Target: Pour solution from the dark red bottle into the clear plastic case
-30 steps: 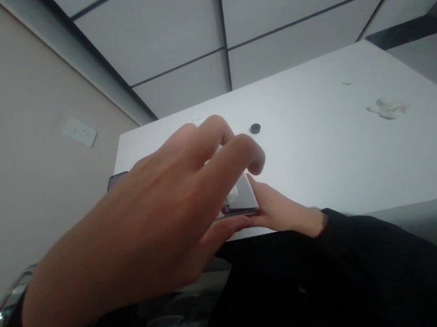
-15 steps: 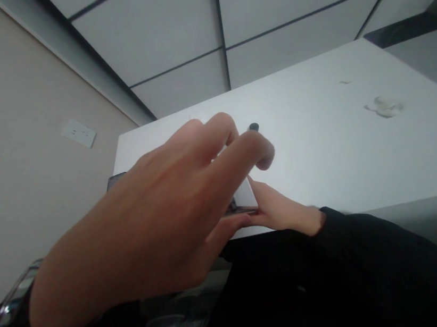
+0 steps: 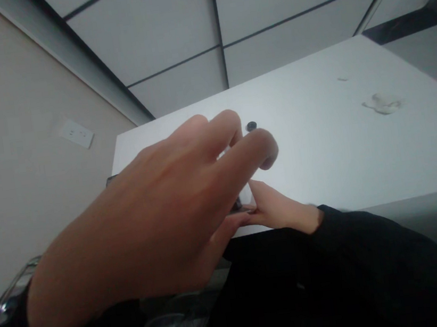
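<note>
My left hand (image 3: 189, 183) comes in large from the lower left, back up, a shiny watch (image 3: 9, 306) on its wrist. Its fingers are bent and its thumb reaches toward my other hand; the fingertips are mostly hidden, and so is whatever they hold. Beyond it, my right hand (image 3: 276, 207) is closed on the right end of a white flat-sided object (image 3: 247, 196) with a dark patch. Most of that object lies behind my left hand, so its kind is unclear. A small dark round piece (image 3: 251, 126) is on the table just past my fingers.
The white table (image 3: 322, 155) bears a greyish smear (image 3: 383, 104) at the right. A dark-edged corner (image 3: 111, 179) of something shows left of my hand. A wall with an outlet (image 3: 76, 134) rises at the left, and panelled white doors (image 3: 169, 30) stand behind the table.
My left hand has moved slightly right, covering more of the white object. The round dark piece shows more of its top. The whole view has shifted a little; my right hand keeps its hold.
</note>
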Action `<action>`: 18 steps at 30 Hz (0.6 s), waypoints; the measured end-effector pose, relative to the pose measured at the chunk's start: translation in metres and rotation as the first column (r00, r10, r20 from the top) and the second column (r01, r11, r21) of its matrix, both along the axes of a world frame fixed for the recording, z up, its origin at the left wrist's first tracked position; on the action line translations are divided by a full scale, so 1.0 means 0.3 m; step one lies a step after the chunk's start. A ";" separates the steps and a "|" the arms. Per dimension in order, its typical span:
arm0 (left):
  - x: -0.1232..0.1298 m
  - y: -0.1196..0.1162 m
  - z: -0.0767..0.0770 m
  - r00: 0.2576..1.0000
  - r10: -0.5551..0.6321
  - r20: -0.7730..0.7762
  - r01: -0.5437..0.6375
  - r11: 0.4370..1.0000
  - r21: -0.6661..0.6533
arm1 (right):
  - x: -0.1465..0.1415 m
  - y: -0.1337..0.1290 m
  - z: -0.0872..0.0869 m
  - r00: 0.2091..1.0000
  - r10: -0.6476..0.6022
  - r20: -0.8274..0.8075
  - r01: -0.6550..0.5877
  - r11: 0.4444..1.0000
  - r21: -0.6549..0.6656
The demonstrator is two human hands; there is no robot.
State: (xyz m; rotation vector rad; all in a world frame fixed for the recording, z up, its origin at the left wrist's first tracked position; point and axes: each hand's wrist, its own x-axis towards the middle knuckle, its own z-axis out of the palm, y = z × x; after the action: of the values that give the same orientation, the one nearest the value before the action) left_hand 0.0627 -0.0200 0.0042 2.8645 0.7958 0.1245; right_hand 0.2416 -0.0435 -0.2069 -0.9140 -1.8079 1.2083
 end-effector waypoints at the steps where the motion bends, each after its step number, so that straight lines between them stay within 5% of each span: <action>1: 0.001 0.000 0.000 1.000 -0.014 -0.003 0.014 1.000 0.018 | 0.001 0.000 0.002 1.000 0.002 -0.002 -0.002 1.000 -0.004; 18: 0.036 0.005 0.004 0.996 -0.057 -0.066 0.060 0.997 0.043 | -0.002 0.003 -0.025 1.000 0.013 0.024 -0.013 1.000 0.007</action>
State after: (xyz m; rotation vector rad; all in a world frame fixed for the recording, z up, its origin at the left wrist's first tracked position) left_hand 0.0734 -0.0186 0.0055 2.9447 0.7282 0.0425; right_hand 0.2410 -0.0427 -0.2144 -0.9177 -1.8388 1.2025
